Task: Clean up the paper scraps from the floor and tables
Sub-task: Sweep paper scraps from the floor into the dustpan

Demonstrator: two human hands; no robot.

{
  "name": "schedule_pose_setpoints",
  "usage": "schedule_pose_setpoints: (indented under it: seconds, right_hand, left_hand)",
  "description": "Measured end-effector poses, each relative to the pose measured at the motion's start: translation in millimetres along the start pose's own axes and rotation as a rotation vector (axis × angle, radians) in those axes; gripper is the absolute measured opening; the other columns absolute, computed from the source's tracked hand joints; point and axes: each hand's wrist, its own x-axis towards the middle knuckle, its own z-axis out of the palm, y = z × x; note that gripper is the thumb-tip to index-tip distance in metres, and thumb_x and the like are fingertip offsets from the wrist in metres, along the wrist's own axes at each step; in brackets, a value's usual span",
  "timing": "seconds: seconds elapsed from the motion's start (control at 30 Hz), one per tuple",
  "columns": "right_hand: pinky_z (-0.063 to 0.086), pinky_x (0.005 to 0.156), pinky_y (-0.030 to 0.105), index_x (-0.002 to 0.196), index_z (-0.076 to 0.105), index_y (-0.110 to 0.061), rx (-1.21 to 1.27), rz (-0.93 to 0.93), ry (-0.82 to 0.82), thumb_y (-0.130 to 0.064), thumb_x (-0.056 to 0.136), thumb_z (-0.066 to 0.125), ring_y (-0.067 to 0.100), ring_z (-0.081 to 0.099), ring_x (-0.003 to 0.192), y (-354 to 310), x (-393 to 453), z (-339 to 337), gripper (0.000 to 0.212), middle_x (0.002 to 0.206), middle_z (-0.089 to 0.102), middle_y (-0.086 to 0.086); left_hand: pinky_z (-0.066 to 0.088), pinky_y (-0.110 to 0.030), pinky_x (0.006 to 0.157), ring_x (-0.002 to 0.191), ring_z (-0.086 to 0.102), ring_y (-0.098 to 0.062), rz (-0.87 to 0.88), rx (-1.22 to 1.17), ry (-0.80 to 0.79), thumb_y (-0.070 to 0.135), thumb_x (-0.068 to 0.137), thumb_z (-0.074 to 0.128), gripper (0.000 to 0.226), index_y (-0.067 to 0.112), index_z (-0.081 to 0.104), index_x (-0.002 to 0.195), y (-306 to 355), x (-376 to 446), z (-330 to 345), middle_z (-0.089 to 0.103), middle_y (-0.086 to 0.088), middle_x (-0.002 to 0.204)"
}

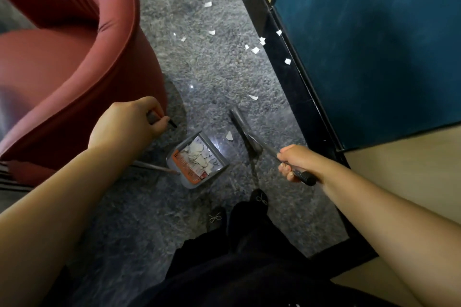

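White paper scraps [255, 50] lie scattered over the grey speckled floor [212, 70], several more along the black border strip. One scrap [229, 135] sits just in front of the grey dustpan [193, 178], which holds a pile of scraps. My left hand [129, 123] grips the dark top of the dustpan's long handle. My right hand [296, 163] grips the black broom handle, and the grey broom head [243, 129] rests on the floor to the right of the dustpan.
A red upholstered armchair [74, 57] fills the left side, close to my left hand. A blue panel [374, 45] with a black edge stands at the right over a beige surface [404, 182]. My dark shoes [259, 198] stand below the dustpan.
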Motion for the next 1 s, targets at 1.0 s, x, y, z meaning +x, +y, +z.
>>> schedule_pose_setpoints:
  seconds: [1.0]
  right_hand:
    - [0.028, 0.035, 0.013, 0.140, 0.031, -0.020, -0.125, -0.024, -0.195, -0.014, 0.104, 0.038, 0.007, 0.032, 0.031, -34, -20, -53, 0.038, 0.062, 0.039, 0.007]
  left_hand:
    - [0.054, -0.037, 0.060, 0.067, 0.060, -0.032, -0.164, 0.035, 0.047, 0.051, 0.080, 0.064, 0.022, 0.031, 0.060, 0.086, 55, 52, 18, 0.064, -0.004, 0.071]
